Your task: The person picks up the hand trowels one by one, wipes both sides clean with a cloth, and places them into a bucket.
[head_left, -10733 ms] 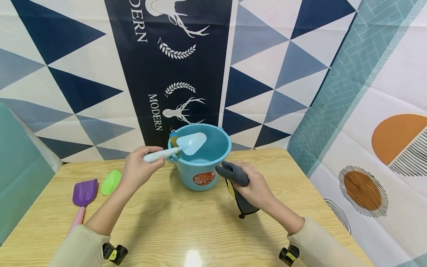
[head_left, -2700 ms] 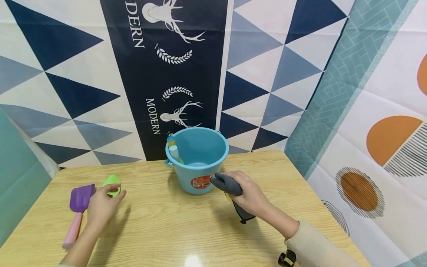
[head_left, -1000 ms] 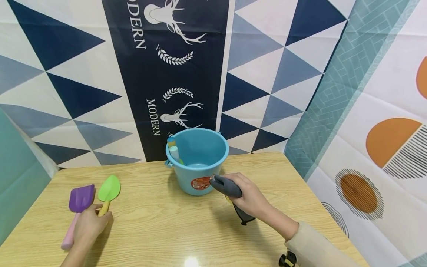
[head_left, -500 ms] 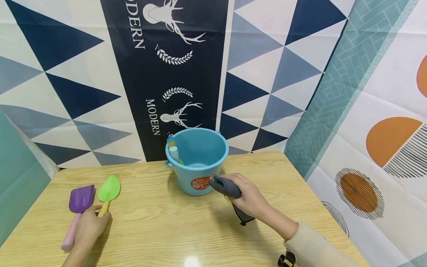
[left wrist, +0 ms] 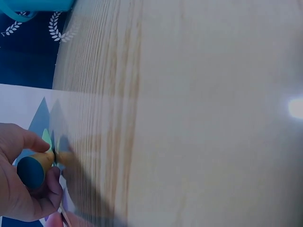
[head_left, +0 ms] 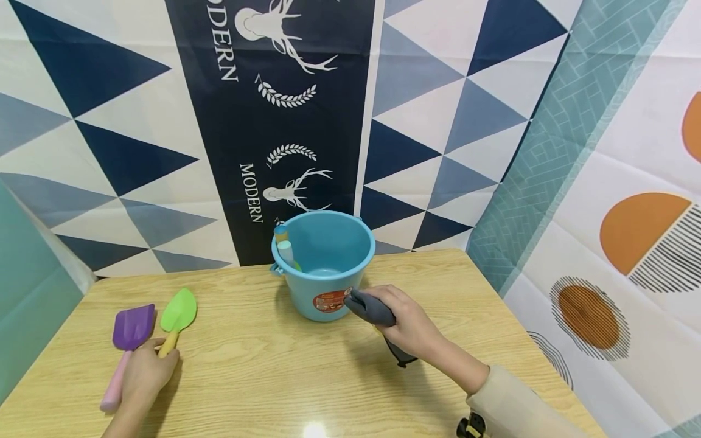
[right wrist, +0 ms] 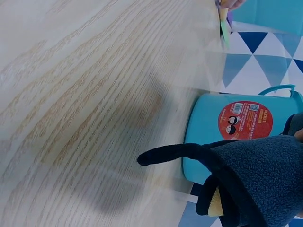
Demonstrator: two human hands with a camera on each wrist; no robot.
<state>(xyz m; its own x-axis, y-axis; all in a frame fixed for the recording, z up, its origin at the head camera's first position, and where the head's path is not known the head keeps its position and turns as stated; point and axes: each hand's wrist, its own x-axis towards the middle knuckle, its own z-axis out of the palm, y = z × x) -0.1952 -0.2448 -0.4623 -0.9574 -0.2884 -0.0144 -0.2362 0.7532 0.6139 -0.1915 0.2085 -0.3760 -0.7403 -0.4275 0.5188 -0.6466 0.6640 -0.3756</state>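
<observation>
My left hand (head_left: 145, 372) grips the yellow handle of a green toy trowel (head_left: 179, 309) that lies on the table at the left. In the left wrist view, thumb and fingers close round that handle, whose blue end cap (left wrist: 31, 172) faces the camera. Just beside it lies a purple toy shovel (head_left: 133, 327) with a pink handle. My right hand (head_left: 409, 323) holds a folded dark grey cloth (head_left: 371, 308) with black edging, in front of the blue bucket (head_left: 303, 289). A light blue handle (head_left: 285, 250) and a yellow, blue-capped handle (head_left: 281, 234) lean inside the bucket's left side.
The wooden table (head_left: 263, 377) ends at a patterned backdrop (head_left: 290, 121) close behind the bucket. A patterned sheet (head_left: 591, 274) hangs on the right, and a teal panel (head_left: 33, 292) borders the left side.
The light blue shovel, earlier in my left hand over the bucket, now stands inside it. My left hand has moved left to the green trowel's handle. The right hand keeps the cloth.
</observation>
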